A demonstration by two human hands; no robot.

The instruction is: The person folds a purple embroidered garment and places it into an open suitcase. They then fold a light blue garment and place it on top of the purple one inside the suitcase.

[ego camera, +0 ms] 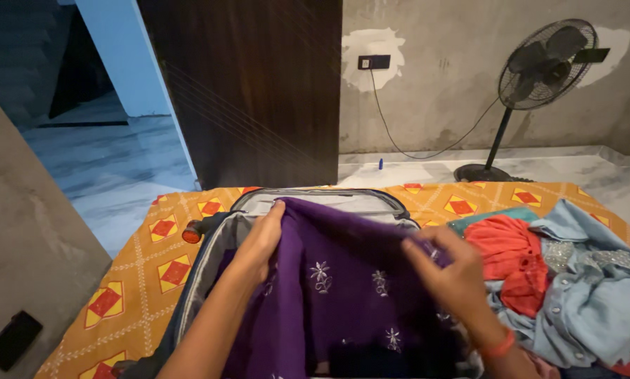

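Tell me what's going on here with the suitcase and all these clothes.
A person is holding a purple embroidered garment with both hands over an open grey suitcase that lies on an orange patterned sheet. The left hand grips the cloth near the suitcase's far edge, and the right hand pinches it on the other side. A heap of other clothes, red and light blue, lies to the right. A standing fan is by the wall.

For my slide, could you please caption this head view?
Both hands, left and right, hold a purple embroidered garment over an open grey suitcase on an orange patterned bedsheet.
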